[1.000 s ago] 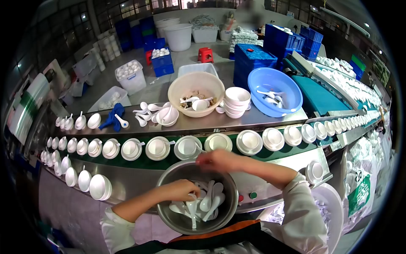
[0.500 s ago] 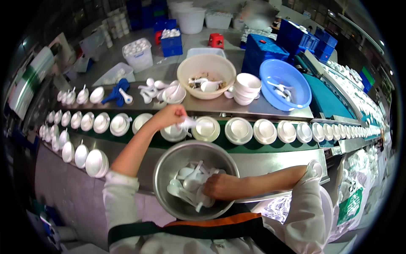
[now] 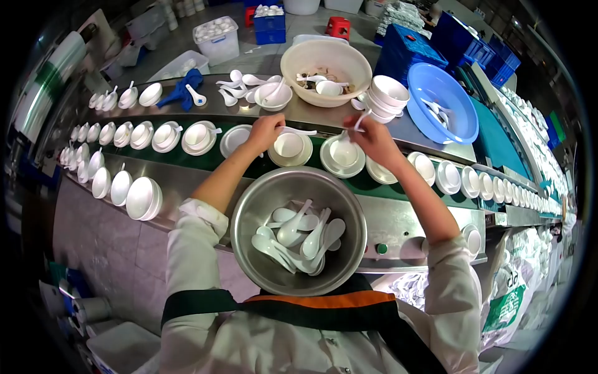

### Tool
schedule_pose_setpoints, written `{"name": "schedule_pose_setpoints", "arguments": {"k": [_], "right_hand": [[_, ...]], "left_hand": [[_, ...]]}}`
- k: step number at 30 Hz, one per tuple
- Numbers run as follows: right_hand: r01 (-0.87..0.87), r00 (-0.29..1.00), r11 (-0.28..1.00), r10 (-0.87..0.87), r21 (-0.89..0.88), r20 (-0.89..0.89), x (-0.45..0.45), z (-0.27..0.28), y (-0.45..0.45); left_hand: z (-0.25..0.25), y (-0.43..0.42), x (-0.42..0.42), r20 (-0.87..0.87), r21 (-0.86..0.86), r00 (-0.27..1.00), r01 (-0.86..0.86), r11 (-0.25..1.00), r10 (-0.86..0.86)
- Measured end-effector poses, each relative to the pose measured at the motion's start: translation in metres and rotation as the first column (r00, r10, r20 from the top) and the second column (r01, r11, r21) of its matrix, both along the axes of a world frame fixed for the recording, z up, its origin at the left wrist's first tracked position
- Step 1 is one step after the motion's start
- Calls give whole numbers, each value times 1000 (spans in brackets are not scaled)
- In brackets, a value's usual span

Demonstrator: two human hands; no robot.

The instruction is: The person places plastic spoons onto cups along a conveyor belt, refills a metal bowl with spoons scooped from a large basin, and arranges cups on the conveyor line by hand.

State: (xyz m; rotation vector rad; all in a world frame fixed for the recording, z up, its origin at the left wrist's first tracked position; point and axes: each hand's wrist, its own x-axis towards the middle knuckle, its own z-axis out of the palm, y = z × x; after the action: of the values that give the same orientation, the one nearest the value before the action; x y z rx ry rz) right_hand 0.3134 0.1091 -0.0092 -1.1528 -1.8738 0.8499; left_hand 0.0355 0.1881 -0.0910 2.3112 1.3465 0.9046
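The fingers of the person's left hand (image 3: 268,131) are closed round a white spoon (image 3: 300,131), which lies nearly level and points right, above a bowl (image 3: 289,145) on a plate (image 3: 291,161). From where I stand I can't tell whether spoon and bowl touch. The fingers of the right hand (image 3: 376,142) are pinched narrow on a 2nd spoon (image 3: 359,122), tilted steeply and a little blurred, near the next bowl (image 3: 344,151) along the row. Both hands are over the green belt (image 3: 261,165), where bowls on plates run in a long curved line to either side.

Below the hands, close to the person's body, a metal basin (image 3: 299,187) holds a loose heap of white spoons (image 3: 306,240) lying every which way. A green button (image 3: 381,249) is set in the steel just to its right.

Across the belt, on the steel desk (image 3: 208,113), a beige basin (image 3: 324,100) holds a few spoons among brown scraps. Right of it comes a stack of bowls (image 3: 390,93), then a blue basin (image 3: 445,87) with more spoons inside. To the left are a spoon pile (image 3: 238,84) and a crumpled blue cloth (image 3: 179,92). A red stool (image 3: 337,27) is on the floor behind.
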Motion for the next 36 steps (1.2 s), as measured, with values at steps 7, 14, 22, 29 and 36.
{"name": "schedule_pose_setpoints", "arguments": {"k": [7, 14, 22, 29, 36], "right_hand": [[-108, 946, 993, 89, -43, -312, -18, -72, 59], [-132, 820, 981, 28, -142, -572, -46, -90, 61], [-78, 861, 986, -8, -147, -509, -45, -87, 70], [-128, 955, 976, 74, -174, -287, -100, -101, 83], [-28, 999, 988, 32, 150, -27, -62, -17, 29]], "left_hand": [[2, 2, -20, -59, 14, 998, 28, 1000, -27], [82, -70, 2, 131, 81, 986, 93, 992, -103], [61, -167, 32, -374, -465, 839, 199, 862, -396], [52, -163, 29, -439, -546, 772, 177, 819, -460], [101, -144, -6, -67, -495, 897, 349, 795, -436]]}}
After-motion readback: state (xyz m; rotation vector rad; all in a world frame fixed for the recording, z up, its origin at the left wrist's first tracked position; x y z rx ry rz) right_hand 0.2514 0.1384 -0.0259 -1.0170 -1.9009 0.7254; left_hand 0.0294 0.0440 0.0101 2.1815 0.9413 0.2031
